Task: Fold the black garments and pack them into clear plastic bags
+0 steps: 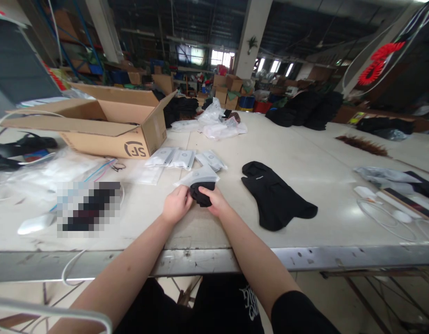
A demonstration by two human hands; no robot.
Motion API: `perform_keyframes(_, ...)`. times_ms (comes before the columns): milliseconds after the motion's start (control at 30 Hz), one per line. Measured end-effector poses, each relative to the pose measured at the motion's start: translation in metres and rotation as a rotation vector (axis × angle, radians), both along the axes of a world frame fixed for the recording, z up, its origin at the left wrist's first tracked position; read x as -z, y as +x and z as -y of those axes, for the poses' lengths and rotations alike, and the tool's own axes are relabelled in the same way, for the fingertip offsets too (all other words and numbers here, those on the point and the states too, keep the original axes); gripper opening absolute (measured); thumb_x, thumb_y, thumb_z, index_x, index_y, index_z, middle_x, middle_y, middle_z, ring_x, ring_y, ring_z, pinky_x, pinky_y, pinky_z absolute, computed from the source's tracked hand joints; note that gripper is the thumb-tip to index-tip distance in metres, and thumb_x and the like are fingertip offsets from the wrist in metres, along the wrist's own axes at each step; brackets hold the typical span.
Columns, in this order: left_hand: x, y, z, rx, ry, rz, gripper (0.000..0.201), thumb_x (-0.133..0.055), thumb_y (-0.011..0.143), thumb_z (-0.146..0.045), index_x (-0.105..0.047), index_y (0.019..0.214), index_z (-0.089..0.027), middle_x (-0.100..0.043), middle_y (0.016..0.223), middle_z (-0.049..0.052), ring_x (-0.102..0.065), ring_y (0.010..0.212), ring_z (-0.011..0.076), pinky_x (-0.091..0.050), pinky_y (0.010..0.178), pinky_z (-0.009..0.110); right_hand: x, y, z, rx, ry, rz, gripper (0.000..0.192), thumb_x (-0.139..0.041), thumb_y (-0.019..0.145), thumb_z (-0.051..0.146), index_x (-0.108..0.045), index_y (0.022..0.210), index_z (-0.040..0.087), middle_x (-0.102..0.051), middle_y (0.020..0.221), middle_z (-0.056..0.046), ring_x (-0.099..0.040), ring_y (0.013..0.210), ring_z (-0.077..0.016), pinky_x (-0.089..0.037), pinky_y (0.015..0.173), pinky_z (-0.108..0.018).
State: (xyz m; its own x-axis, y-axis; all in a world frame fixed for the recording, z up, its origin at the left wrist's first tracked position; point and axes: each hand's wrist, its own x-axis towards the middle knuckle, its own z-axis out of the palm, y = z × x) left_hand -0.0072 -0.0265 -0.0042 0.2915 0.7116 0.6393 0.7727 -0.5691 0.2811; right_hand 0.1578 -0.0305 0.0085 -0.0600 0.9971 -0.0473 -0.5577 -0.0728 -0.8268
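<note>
Head view: at a packing bench (304, 167) in a busy warehouse, a person works a folded black garment (201, 194) into the mouth of a small clear poly bag (200, 176), both lying near the bench's front edge, approx. centre. The left hand (176, 204) is closed on the garment's near-left side and pinches the bag's lip; the right hand (214, 200) grips the garment's right side, fingers curled round it. The step in hand looks like bagging: the garment is only partly inside, its dark bulk sticking out of the opening. Judging from that, the next move calls for keeping the lip spread w/ one hand while the other pushes the fabric fully in, w/o bunching or tearing the thin film. Just right of the hands lies a flat black balaclava-like piece (275, 197), unbagged, apart from them. Beyond the hands sit several sealed packets (181, 158) in a loose row, and to the left an open SF-marked carton (110, 123). A blurred-out item (87, 206) rests at left; white cables (384, 215) trail at right; stacks of black goods (304, 111) fill the far end of the bench.
</note>
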Motion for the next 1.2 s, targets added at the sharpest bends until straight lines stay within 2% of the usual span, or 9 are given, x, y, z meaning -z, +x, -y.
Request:
perform_keyframes(233,0.0,0.004,0.003,0.043,0.071,-0.141,0.014,-0.045,0.094,-0.024,-0.056,0.085,-0.02,-0.061,0.074,0.004,-0.06,0.07,0.0177,-0.045,0.064,0.028,0.009,-0.001,-0.006,0.258,-0.089,0.022,0.035,-0.081,0.06,0.02,-0.068,0.092,0.019,-0.075,0.083,-0.001,-0.07,0.074,-0.0193,-0.057,0.07,-0.03)
perform_keyframes(400,-0.002,0.01,0.007,0.128,0.086,-0.293,0.021,-0.043,0.095,-0.025,-0.055,0.079,-0.021,-0.061,0.075,0.005,-0.06,0.07,0.0174,-0.045,0.063,0.028,0.011,-0.005,-0.009,0.4,-0.072,-0.05,0.035,-0.081,0.06,0.02,-0.067,0.092,0.021,-0.076,0.093,-0.003,-0.071,0.087,-0.0206,-0.056,0.076,-0.031)
perform_keyframes(500,-0.005,0.014,0.011,0.104,0.094,-0.301,0.022,-0.041,0.097,-0.028,-0.057,0.084,-0.021,-0.061,0.079,0.006,-0.061,0.074,0.0179,-0.046,0.065,0.028,0.006,-0.005,-0.007,0.331,-0.039,-0.174,0.032,-0.079,0.065,0.021,-0.065,0.094,0.022,-0.075,0.097,-0.001,-0.07,0.091,-0.0187,-0.056,0.082,-0.03)
perform_keyframes(633,-0.007,0.017,0.012,0.006,0.079,-0.268,0.02,-0.042,0.098,-0.03,-0.058,0.093,-0.02,-0.062,0.087,0.008,-0.061,0.081,0.0202,-0.048,0.068,0.03,-0.002,-0.002,-0.003,0.111,-0.156,-0.24,0.022,-0.072,0.075,0.027,-0.064,0.096,0.023,-0.074,0.092,0.0,-0.07,0.09,-0.0189,-0.058,0.077,-0.031)
perform_keyframes(700,-0.005,0.017,0.012,-0.048,0.067,-0.248,0.018,-0.045,0.097,-0.032,-0.058,0.096,-0.02,-0.062,0.091,0.009,-0.062,0.08,0.0204,-0.048,0.065,0.029,-0.004,-0.001,-0.001,0.058,-0.168,-0.24,0.024,-0.071,0.075,0.023,-0.064,0.098,0.024,-0.074,0.09,0.002,-0.069,0.088,-0.018,-0.058,0.076,-0.03)
perform_keyframes(800,-0.002,0.016,0.01,-0.089,0.02,-0.227,0.014,-0.048,0.094,-0.029,-0.057,0.098,-0.019,-0.062,0.094,0.009,-0.062,0.073,0.0181,-0.047,0.059,0.027,-0.003,-0.002,0.001,0.023,-0.081,-0.229,0.035,-0.073,0.069,0.014,-0.063,0.101,0.024,-0.073,0.088,0.004,-0.068,0.085,-0.0161,-0.056,0.079,-0.028)
perform_keyframes(900,0.0,0.017,0.011,-0.025,-0.019,-0.223,0.011,-0.047,0.093,-0.023,-0.057,0.097,-0.02,-0.061,0.093,0.008,-0.063,0.071,0.017,-0.048,0.059,0.026,0.001,-0.006,-0.001,0.086,-0.049,-0.232,0.035,-0.074,0.066,0.013,-0.063,0.098,0.022,-0.072,0.084,0.003,-0.067,0.082,-0.0157,-0.055,0.079,-0.028)
perform_keyframes(1067,0.002,0.025,0.016,0.193,-0.003,-0.285,0.016,-0.046,0.094,-0.021,-0.061,0.098,-0.021,-0.061,0.09,0.007,-0.065,0.077,0.0167,-0.052,0.067,0.026,0.004,-0.007,-0.006,0.386,-0.045,-0.264,0.038,-0.072,0.067,0.017,-0.062,0.103,0.023,-0.074,0.097,0.0,-0.068,0.088,-0.0166,-0.054,0.084,-0.031)
perform_keyframes(1200,0.004,0.029,0.016,0.191,-0.021,-0.248,0.025,-0.045,0.096,-0.025,-0.059,0.116,-0.02,-0.063,0.098,0.008,-0.066,0.075,0.0162,-0.053,0.067,0.026,-0.001,-0.005,-0.006,0.369,-0.034,-0.287,0.04,-0.072,0.066,0.018,-0.061,0.104,0.025,-0.073,0.105,-0.001,-0.067,0.095,-0.018,-0.055,0.086,-0.033)
